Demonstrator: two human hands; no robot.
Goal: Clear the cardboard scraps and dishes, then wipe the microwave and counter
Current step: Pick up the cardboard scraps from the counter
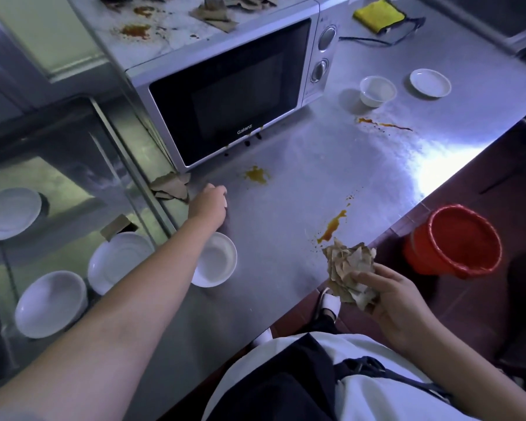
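Cardboard scraps (170, 187) lying on desk (301, 183) at microwave (225, 95) front-left corner, just left of left hand (208, 205). Left grip curling, holding nothing visible, nearer hand. Right hand (398, 302) gripping scrap wad (349, 265), well right of microwave.

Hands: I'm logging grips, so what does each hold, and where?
The right hand clasps a wad of cardboard scraps by its lower end. The left hand holds nothing, reaching toward scraps beside the microwave.
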